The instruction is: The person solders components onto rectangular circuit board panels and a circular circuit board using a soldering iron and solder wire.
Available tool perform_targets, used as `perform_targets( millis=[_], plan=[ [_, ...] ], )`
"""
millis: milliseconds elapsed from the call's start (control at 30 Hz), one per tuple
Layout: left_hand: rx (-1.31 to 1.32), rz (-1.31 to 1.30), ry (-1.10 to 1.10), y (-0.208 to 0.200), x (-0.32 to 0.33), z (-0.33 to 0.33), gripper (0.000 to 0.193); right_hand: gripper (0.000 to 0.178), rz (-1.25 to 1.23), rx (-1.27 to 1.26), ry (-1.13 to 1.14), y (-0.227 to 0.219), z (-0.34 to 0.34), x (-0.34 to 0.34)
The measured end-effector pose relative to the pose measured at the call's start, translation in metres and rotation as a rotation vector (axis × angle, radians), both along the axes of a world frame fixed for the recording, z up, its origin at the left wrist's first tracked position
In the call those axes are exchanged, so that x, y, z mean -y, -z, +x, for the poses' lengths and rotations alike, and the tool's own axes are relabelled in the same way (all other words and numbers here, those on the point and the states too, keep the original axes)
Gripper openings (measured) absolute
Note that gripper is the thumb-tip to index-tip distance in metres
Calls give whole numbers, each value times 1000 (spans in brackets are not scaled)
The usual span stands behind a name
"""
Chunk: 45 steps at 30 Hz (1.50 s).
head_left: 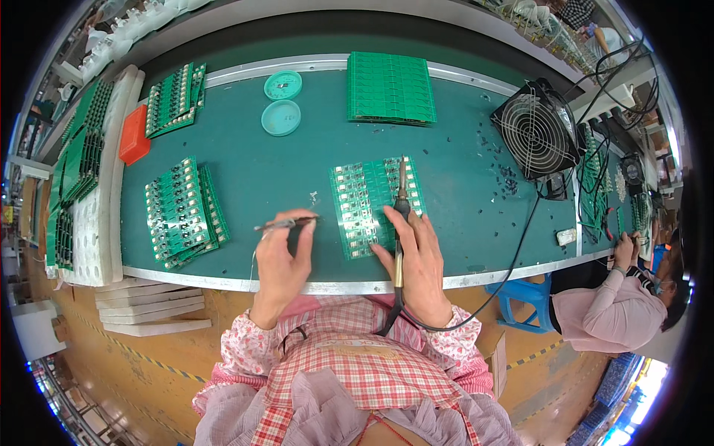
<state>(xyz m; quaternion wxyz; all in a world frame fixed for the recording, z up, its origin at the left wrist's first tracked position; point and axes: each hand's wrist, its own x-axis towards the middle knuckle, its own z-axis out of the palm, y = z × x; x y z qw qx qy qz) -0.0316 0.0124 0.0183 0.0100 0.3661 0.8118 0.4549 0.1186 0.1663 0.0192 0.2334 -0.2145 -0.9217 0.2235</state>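
In front of me on the green mat lies a green circuit board panel (353, 212) with rows of small pale parts. My right hand (422, 264) rests on its right side, closed around a soldering iron (402, 182) whose tip points away from me over the panel. The iron's dark cable loops off to the right. Left of the panel, my left hand (281, 264) pinches a thin dark tool (286, 222) that looks like tweezers, clear of the board. A fine thread hangs beside that hand; its kind is hard to make out.
Board stacks lie at left (182, 215) and far left, beside a red box (134, 135). Two turquoise dishes (280, 118) and a green panel stack (390, 87) stand at the back. Right are a black fan (537, 130), scattered dark bits (506, 182) and a seated co-worker (617, 305).
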Motion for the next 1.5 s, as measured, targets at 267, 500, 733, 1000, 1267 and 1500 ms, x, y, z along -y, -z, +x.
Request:
perform_targets(
  millis=[267,500,733,1000,1267,1500],
  plan=[
    [115,50,53,4,-6,1,7,61,49,-93,34,-2,-2,-2],
    [72,52,109,1,-14,4,11,27,-96,-441,-15,-4,11,-3],
    [6,-55,84,3,-2,0,11,16,-263,-477,-43,2,15,-3],
    [-40,-68,104,3,-5,-1,10,15,-301,-457,-39,4,18,-1],
    [-27,-61,76,4,-3,1,8,14,-308,-458,-35,4,19,-1],
    [-37,-71,77,4,-1,1,9,14,-298,-467,-34,5,19,-1]
  ],
)
